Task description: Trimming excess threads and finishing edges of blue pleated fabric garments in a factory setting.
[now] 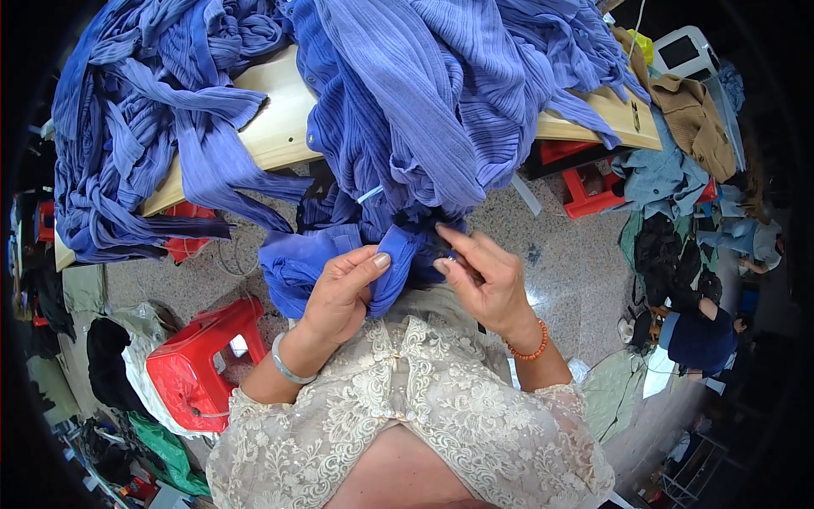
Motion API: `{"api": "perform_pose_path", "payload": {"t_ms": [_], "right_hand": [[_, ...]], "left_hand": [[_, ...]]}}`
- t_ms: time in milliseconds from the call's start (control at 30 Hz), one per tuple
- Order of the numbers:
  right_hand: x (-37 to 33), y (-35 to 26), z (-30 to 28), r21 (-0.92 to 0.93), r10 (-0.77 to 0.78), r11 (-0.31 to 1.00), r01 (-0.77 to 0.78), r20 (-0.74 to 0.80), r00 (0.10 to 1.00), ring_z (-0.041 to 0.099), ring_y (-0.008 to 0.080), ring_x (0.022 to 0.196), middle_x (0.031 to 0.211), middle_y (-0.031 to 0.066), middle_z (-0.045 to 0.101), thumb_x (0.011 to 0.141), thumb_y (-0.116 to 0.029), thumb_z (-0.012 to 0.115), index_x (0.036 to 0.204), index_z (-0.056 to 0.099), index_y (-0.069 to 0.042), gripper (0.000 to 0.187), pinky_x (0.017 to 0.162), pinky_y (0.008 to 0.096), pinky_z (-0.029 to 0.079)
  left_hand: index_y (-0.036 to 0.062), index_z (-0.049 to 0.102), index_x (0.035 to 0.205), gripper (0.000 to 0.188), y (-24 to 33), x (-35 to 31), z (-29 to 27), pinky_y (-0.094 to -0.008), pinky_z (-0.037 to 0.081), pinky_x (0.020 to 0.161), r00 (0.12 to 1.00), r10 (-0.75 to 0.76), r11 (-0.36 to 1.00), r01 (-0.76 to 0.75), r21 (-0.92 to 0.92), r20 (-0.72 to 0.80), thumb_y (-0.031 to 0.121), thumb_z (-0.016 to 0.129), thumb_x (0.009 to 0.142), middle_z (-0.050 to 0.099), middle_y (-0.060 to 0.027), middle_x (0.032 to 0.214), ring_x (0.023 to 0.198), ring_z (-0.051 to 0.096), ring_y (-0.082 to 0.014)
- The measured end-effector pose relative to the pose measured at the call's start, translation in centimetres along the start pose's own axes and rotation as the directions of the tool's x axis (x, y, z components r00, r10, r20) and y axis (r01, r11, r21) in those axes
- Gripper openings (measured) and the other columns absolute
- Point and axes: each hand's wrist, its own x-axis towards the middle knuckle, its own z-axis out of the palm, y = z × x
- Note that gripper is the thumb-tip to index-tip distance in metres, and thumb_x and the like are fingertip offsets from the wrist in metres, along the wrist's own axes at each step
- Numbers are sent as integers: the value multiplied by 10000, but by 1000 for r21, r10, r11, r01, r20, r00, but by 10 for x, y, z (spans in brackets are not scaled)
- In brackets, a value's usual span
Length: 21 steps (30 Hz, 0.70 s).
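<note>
A blue ribbed knit garment hangs over the table's near edge down to my lap. My left hand, with a pale bangle at the wrist, pinches a folded edge of this garment between thumb and fingers. Just right of that fold is my right hand, an orange bead bracelet on its wrist. Its thumb and bent fingers come close together at the dark part of the cloth. Something small and dark shows at the fingertips, too small to name.
More blue knit garments are heaped on the pale wooden table. A red stool stands at my left. At the right are a brown garment, a white device with a dark screen and people at work.
</note>
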Motion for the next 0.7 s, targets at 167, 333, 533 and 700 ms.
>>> {"api": "perform_pose_path", "payload": {"t_ms": [167, 333, 533, 700], "right_hand": [[-4, 0, 12, -45, -77, 996, 75, -25, 997, 502, 181, 499, 669, 65, 520, 769, -136, 721, 1113, 632, -36, 369, 469, 300, 402], [-4, -1, 15, -69, -93, 993, 90, -36, 995, 495, 159, 505, 656, 63, 522, 756, -100, 730, 1108, 635, -28, 371, 467, 285, 389], [-3, -3, 14, -58, -103, 993, 102, -18, 995, 500, 156, 501, 655, 59, 524, 744, -95, 736, 1111, 634, -33, 386, 464, 282, 392], [-3, -4, 14, -21, -110, 994, 110, 11, 994, 496, 151, 502, 654, 54, 523, 744, -89, 732, 1118, 632, -35, 391, 465, 278, 392]], "left_hand": [[-23, 603, 1116, 255, -1, 0, 0, -207, 478, 714, 1000, -1, 1000, 1, -15, 2, 142, 550, 928, 663, -38, 969, 812, 607, -72], [-26, 602, 1118, 259, -2, 0, -1, -216, 491, 725, 1000, 8, 999, -8, -36, 8, 144, 549, 929, 662, -48, 982, 824, 616, -80], [-23, 610, 1099, 245, -4, 1, -2, -214, 491, 714, 1000, 24, 999, -24, -28, -2, 144, 549, 930, 662, -44, 968, 811, 613, -76], [-15, 618, 1076, 223, -5, 2, -4, -206, 479, 697, 1000, 23, 999, -22, -35, 15, 140, 561, 925, 660, -32, 948, 794, 603, -66]]}}
